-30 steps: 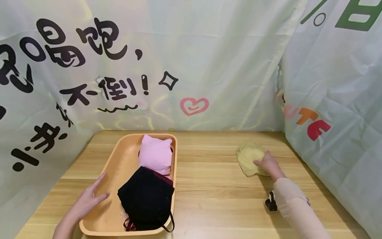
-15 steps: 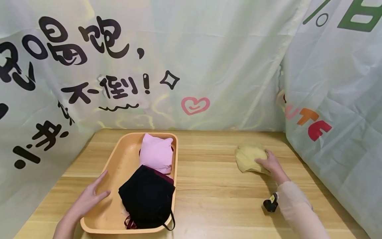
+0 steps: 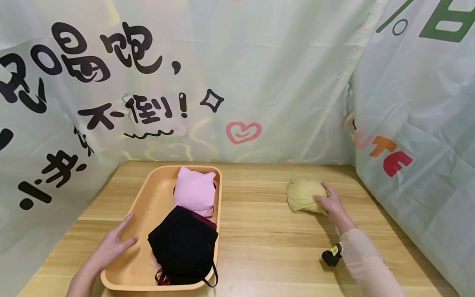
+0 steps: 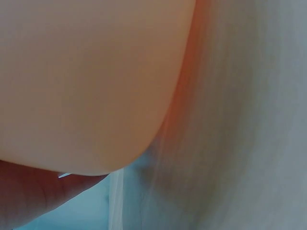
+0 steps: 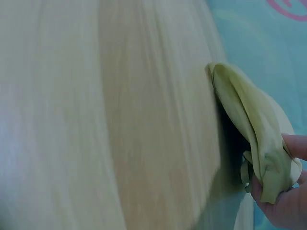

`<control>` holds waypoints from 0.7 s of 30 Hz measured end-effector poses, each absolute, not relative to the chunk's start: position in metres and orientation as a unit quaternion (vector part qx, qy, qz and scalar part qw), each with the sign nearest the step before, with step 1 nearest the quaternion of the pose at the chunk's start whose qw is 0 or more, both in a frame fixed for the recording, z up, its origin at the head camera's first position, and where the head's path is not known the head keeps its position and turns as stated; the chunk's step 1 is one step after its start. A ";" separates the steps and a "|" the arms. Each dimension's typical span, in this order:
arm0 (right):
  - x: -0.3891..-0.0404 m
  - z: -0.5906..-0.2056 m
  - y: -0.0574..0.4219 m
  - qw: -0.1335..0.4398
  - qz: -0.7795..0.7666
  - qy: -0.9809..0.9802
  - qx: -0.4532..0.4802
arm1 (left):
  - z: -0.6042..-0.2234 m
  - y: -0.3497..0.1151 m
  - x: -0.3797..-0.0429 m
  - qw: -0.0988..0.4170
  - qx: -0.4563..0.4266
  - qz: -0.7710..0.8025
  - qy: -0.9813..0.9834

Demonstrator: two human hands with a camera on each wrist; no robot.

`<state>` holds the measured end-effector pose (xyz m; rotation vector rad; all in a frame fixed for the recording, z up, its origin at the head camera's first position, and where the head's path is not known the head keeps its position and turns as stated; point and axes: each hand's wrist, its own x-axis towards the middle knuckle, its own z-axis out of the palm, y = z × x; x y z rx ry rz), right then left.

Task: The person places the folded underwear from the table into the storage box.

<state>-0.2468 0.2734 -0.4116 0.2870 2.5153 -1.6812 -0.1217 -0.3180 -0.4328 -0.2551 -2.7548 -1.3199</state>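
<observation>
My right hand point(image 3: 333, 206) grips the near right edge of a folded yellow bra point(image 3: 302, 193) on the right side of the table. The right wrist view shows the thumb on one face of the bra point(image 5: 249, 115) and fingers beneath, with a small strap loop hanging. Its cups look nested into one dome. My left hand point(image 3: 111, 248), fingers straight and spread, lies at the left rim of an orange tray point(image 3: 148, 202), the thumb reaching over the inside. In the left wrist view the tray wall point(image 4: 96, 86) fills much of the picture.
Inside the tray, a folded pink garment point(image 3: 194, 192) lies at the back, and a black garment point(image 3: 182, 247) in front, its strap hanging over the rim. Dark red fabric shows beneath. A black wrist camera point(image 3: 331, 255) hangs by the right sleeve. Printed curtains surround the wooden table point(image 3: 256, 247).
My right hand has moved slightly left with the yellow bra, which now looks more domed and less flat. The left hand and tray have stayed in place.
</observation>
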 end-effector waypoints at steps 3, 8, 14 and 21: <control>-0.245 -0.407 0.267 0.046 -0.583 0.805 0.100 | -0.433 -0.318 -0.122 0.044 -0.089 -0.426 -0.899; -0.245 -0.397 0.251 0.036 -0.636 0.764 0.100 | -0.433 -0.317 -0.121 0.043 -0.083 -0.418 -0.903; -0.244 -0.391 0.237 0.033 -0.658 0.745 0.099 | -0.433 -0.317 -0.121 0.046 -0.081 -0.412 -0.906; -0.243 -0.394 0.230 0.036 -0.646 0.758 0.081 | -0.432 -0.316 -0.120 0.042 -0.080 -0.422 -0.902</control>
